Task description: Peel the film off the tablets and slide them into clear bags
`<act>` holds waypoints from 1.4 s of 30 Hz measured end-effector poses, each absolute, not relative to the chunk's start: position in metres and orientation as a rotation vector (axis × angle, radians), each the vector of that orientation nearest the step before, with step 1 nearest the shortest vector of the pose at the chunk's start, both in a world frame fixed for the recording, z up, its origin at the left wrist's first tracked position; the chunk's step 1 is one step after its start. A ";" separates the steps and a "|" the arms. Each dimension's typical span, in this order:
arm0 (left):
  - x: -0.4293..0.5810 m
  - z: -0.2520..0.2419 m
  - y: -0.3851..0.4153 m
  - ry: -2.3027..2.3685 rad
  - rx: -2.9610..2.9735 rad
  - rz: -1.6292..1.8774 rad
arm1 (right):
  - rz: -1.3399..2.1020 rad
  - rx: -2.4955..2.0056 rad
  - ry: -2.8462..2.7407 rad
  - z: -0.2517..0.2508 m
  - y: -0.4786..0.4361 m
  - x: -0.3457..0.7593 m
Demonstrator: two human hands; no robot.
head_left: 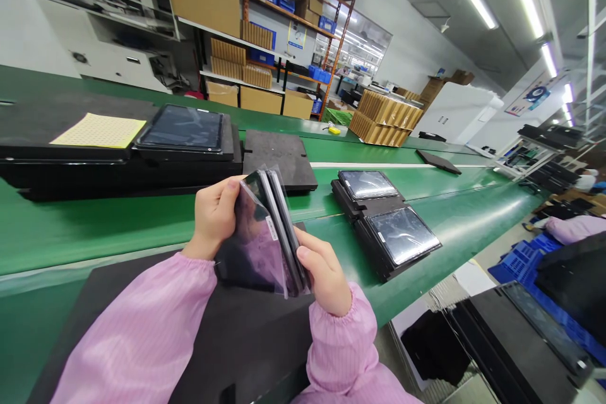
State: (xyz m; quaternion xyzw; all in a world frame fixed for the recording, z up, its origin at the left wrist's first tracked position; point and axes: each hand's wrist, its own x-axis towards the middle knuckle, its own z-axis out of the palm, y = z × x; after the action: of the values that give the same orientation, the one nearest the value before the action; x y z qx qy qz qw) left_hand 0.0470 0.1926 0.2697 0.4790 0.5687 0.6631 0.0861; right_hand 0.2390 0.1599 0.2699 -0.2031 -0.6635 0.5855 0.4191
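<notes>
Between my two hands, above a black foam pad (255,334), tablets in clear plastic sleeves (265,233) are held on edge, at least two of them face to face. My left hand (214,218) pinches their upper left corner and the loose plastic. The fingers of my right hand (326,271) wrap round the right side, thumb on the edge. A small white label shows through the nearest sleeve. Just beyond lies a grey foam block (277,158). To the right, two tablets, one farther (368,184) and one nearer (402,233), rest on black foam trays.
At the left, stacked black trays (95,170) carry a yellow label sheet (99,130) and a tablet (184,128). Cardboard dividers (386,117) stand on the far side of the green conveyor belt (468,214). On the lower right is a cart with black trays (511,341).
</notes>
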 end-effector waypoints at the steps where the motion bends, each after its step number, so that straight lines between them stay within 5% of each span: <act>1: 0.047 0.269 0.192 1.692 1.426 1.975 | 1.453 -0.523 -1.678 0.270 0.159 0.239; 42: 0.047 0.267 0.173 1.367 1.810 1.823 | 1.222 -0.618 -1.858 0.277 0.129 0.240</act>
State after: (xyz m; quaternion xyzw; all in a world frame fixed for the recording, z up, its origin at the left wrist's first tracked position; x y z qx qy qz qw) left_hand 0.0467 0.1726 0.2673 0.6178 0.4666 0.6223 0.1155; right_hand 0.2395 0.1294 0.2769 -0.2448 -0.7361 0.4841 0.4048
